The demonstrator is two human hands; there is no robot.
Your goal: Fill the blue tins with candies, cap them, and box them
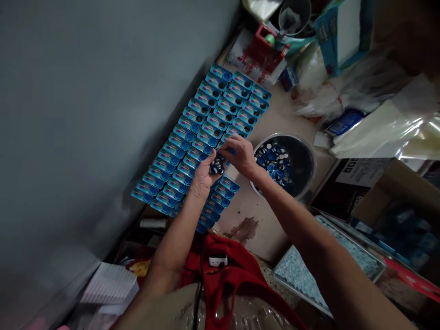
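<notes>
The left grip is cupped around a small heap of discs, blue and silvery; the right grip is pinched together just beside that heap, and whether a disc sits between its fingertips I cannot tell; both hands are over the packs, blue and laid in slanting rows on the surface; packs toward the near end show blue rounds at one end, while many toward the far end show dark ones; to the right of the hands stands a metal bowl with many more discs in it; a brown stain marks the surface nearer the body; farther right are a tray of pale blue bits and an open carton; beyond the rows stands a red dispenser; a grey wall rises to the left.
</notes>
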